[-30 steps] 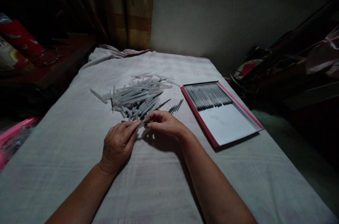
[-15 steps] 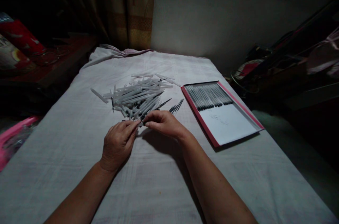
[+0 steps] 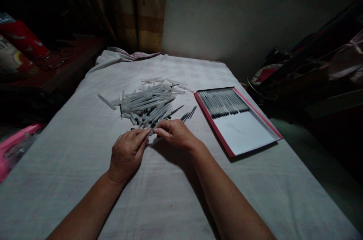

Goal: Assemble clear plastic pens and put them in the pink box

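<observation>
My left hand (image 3: 127,153) and my right hand (image 3: 177,134) meet at the near edge of a pile of clear pen barrels (image 3: 147,100). Both have thumb and fingers pinched on a pen (image 3: 152,132); only a short pale bit shows between the fingertips, the rest is hidden. Dark slender refills stick out of the pile, and small black pieces lie among the barrels. Several dark-tipped refills (image 3: 188,114) lie side by side just beyond my right hand. To the right, a shallow red-edged box (image 3: 215,132) holds a row of clear pens (image 3: 224,102) with black ends.
A white cloth (image 3: 159,194) covers the table. A pink basket (image 3: 14,143) stands beyond the left edge. Further left, a dark red table (image 3: 76,58) carries a red container (image 3: 24,37). Behind are a curtain (image 3: 150,9) and a pale wall (image 3: 198,20).
My right fingertips have shifted slightly and drawn closer to the left ones; the dark bit seen between them before is now hidden. The pile and box stay in place.
</observation>
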Motion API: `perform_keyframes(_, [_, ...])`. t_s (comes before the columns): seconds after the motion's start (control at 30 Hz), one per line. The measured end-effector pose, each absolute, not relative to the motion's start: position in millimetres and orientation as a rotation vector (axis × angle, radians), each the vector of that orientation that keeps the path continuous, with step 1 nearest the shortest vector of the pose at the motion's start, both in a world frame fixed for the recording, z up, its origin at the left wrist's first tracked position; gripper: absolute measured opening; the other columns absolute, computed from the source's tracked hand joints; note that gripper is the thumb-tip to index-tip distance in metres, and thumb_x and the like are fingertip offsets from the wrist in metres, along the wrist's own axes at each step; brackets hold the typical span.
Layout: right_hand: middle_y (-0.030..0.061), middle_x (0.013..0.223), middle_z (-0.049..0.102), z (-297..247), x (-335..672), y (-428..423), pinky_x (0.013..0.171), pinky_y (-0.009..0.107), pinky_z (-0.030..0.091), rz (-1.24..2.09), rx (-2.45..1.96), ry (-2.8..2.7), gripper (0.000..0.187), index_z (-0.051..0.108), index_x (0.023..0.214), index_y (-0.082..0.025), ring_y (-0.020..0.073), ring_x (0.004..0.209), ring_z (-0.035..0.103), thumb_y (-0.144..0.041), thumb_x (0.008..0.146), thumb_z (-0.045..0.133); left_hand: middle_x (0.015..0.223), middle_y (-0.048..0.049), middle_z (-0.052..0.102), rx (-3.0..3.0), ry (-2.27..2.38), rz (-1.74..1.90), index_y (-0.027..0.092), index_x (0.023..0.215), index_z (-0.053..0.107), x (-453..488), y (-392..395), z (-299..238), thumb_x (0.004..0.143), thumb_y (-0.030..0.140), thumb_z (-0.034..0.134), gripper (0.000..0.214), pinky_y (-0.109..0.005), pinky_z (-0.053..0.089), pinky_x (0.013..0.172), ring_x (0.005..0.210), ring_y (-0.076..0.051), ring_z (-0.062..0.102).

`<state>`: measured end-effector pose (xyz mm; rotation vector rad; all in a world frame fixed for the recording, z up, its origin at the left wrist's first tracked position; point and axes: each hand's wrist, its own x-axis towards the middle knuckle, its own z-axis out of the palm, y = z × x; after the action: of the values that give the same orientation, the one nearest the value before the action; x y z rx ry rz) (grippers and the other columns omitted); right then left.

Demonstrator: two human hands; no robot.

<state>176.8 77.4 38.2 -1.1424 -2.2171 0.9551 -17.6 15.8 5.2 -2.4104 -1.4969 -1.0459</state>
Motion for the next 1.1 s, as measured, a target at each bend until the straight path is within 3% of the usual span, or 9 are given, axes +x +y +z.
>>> perform_keyframes(0.17, [-0.0005, 0.06, 0.061, 35.4, 175.5, 76.5, 0.058, 0.024, 0.033, 0.878, -1.205, -2.287, 0.036, 0.068, 0.069, -0.018, 0.0126, 0.059, 0.055, -0.034, 0.098, 0.053, 0.097, -0.0066, 0.072, -2.406, -1.484, -1.044, 0.021, 0.119, 0.065, -17.7, 15.9, 5.1, 0.096, 0.021, 0.054, 0.026, -0.034, 0.051, 0.079, 0.088, -0.022, 0.066])
perform_keyframes(0.37, [0.0011, 0.086, 0.07, 35.7, 181.3, 77.6, 0.071, 0.022, 0.042, 1.114, -1.008, -2.151, 0.011, 0.07, 0.096, -0.017, 0.0137, 0.08, 0.063, -0.021, 0.088, 0.063, 0.098, -0.0069, 0.072, -2.426, -1.491, -1.031, 0.019, 0.12, 0.065, -18.5, 15.9, 4.3, 0.097, 0.021, 0.053, 0.026, -0.035, 0.052, 0.078, 0.088, -0.022, 0.067])
perform_keyframes(0.47, [0.0009, 0.082, 0.07, 35.6, 180.5, 77.8, 0.071, 0.022, 0.041, 1.076, -1.023, -2.183, 0.009, 0.071, 0.091, -0.017, 0.0133, 0.078, 0.063, -0.02, 0.089, 0.062, 0.097, -0.0072, 0.072, -2.441, -1.488, -1.007, 0.018, 0.12, 0.065, -17.9, 15.6, 5.3, 0.097, 0.02, 0.052, 0.026, -0.035, 0.052, 0.077, 0.088, -0.022, 0.067])
perform_keyframes(0.63, [-0.0015, 0.062, 0.059, 35.5, 177.0, 76.5, 0.06, 0.023, 0.033, 0.936, -1.17, -2.278, 0.032, 0.068, 0.072, -0.017, 0.011, 0.06, 0.052, -0.032, 0.097, 0.054, 0.096, -0.0068, 0.072, -2.427, -1.469, -1.016, 0.019, 0.118, 0.065, -17.3, 15.4, 6.5, 0.097, 0.021, 0.053, 0.025, -0.035, 0.052, 0.076, 0.086, -0.022, 0.067])
perform_keyframes(0.83, [-0.0013, 0.078, 0.065, 35.3, 182.5, 77.4, 0.065, 0.022, 0.038, 1.091, -1.035, -2.181, 0.011, 0.067, 0.095, -0.018, 0.0125, 0.072, 0.058, -0.026, 0.089, 0.063, 0.097, -0.0073, 0.072, -2.434, -1.476, -1.028, 0.019, 0.119, 0.065, -18.1, 15.8, 5.1, 0.097, 0.022, 0.053, 0.026, -0.035, 0.053, 0.077, 0.088, -0.022, 0.067])
perform_keyframes(0.93, [-0.0011, 0.077, 0.064, 34.4, 182.7, 78.3, 0.067, 0.022, 0.038, 1.049, -1.036, -2.193, 0.009, 0.067, 0.088, -0.017, 0.0127, 0.073, 0.058, -0.024, 0.089, 0.061, 0.097, -0.0075, 0.072, -2.439, -1.482, -1.019, 0.019, 0.12, 0.065, -18.0, 15.6, 4.9, 0.097, 0.022, 0.052, 0.026, -0.036, 0.053, 0.077, 0.088, -0.023, 0.067])
perform_keyframes(1.03, [-0.002, 0.066, 0.059, 33.6, 181.9, 78.1, 0.062, 0.023, 0.035, 1.019, -1.115, -2.232, 0.024, 0.066, 0.076, -0.017, 0.0116, 0.065, 0.053, -0.031, 0.094, 0.057, 0.096, -0.0078, 0.072, -2.437, -1.474, -1.021, 0.018, 0.118, 0.065, -17.4, 15.3, 5.5, 0.097, 0.021, 0.052, 0.024, -0.035, 0.052, 0.077, 0.087, -0.022, 0.066])
perform_keyframes(1.1, [-0.0025, 0.067, 0.06, 33.3, 182.5, 77.5, 0.061, 0.022, 0.035, 1.069, -1.103, -2.211, 0.019, 0.067, 0.082, -0.017, 0.0114, 0.064, 0.053, -0.032, 0.092, 0.06, 0.096, -0.0075, 0.072, -2.433, -1.472, -1.025, 0.018, 0.118, 0.065, -17.0, 15.2, 5.8, 0.098, 0.021, 0.052, 0.024, -0.034, 0.052, 0.077, 0.087, -0.022, 0.067])
